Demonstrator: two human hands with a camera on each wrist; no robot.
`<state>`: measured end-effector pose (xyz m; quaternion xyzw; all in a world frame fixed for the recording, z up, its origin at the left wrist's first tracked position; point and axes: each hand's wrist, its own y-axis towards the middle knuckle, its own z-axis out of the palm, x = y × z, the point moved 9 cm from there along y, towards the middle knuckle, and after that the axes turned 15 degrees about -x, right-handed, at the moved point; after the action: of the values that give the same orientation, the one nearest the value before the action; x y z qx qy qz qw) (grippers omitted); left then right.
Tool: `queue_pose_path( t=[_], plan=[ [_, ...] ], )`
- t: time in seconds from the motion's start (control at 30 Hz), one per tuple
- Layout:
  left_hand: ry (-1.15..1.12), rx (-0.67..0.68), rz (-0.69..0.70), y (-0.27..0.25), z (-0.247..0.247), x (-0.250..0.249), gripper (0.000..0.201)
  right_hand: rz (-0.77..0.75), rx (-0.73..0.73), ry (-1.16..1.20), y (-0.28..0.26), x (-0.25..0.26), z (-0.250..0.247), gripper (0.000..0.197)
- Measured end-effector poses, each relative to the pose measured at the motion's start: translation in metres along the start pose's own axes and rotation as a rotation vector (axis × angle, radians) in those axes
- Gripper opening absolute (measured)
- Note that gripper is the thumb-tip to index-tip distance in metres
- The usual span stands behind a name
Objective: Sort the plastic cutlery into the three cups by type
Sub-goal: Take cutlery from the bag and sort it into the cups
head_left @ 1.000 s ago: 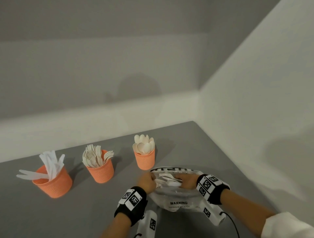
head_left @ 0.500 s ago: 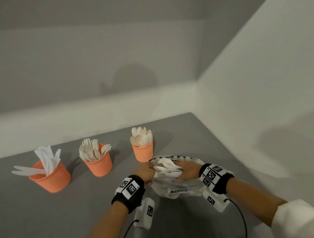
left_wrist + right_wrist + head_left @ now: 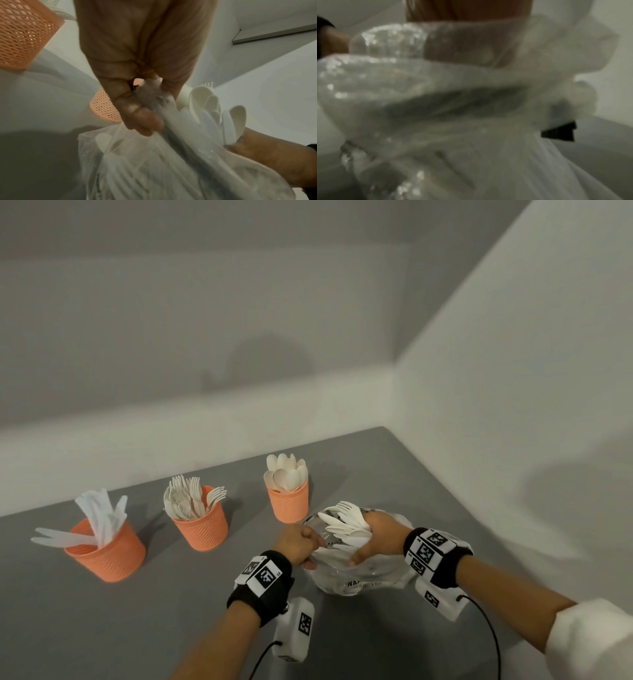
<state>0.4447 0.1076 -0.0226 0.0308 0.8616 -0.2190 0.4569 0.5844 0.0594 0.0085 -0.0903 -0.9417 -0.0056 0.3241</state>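
A matte grey surface (image 3: 102, 628) fills the lower part of the head view and runs back into a corner of the room. A pale ledge (image 3: 171, 436) borders its far edge below a plain grey back wall (image 3: 205, 320). A lighter side wall (image 3: 513, 405) rises on the right. Light is dim and soft; faint blurred shadows fall across both walls.

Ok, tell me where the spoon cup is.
Head view: the spoon cup is rightmost of three, just beyond the plastic bag.
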Motion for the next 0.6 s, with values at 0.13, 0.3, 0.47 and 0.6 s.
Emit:
queue_pose_path(
  t=[0.13, 0.3, 0.47, 0.6],
  plan=[
    [-0.034, -0.027, -0.013, -0.003, 0.0, -0.003, 0.03, -0.02, -0.044, 0.006, -0.001, 0.006, -0.005, 0.062],
    [-0.058, 0.035, 0.006, -0.015, 0.002, -0.012, 0.017, 0.045, -0.121, 0.158, 0.002, 0.02, -0.023, 0.033],
    [0.129, -0.017, 0.289, -0.018, -0.019, -0.026, 0.022, 0.07, -0.222, 0.377, 0.009, 0.055, -0.058, 0.022],
    [-0.235, -0.233, 0.254, -0.028, -0.072, -0.029, 0.022, 0.117, -0.381, 0.646, 0.021, 0.09, -0.079, 0.018]
  ],
)
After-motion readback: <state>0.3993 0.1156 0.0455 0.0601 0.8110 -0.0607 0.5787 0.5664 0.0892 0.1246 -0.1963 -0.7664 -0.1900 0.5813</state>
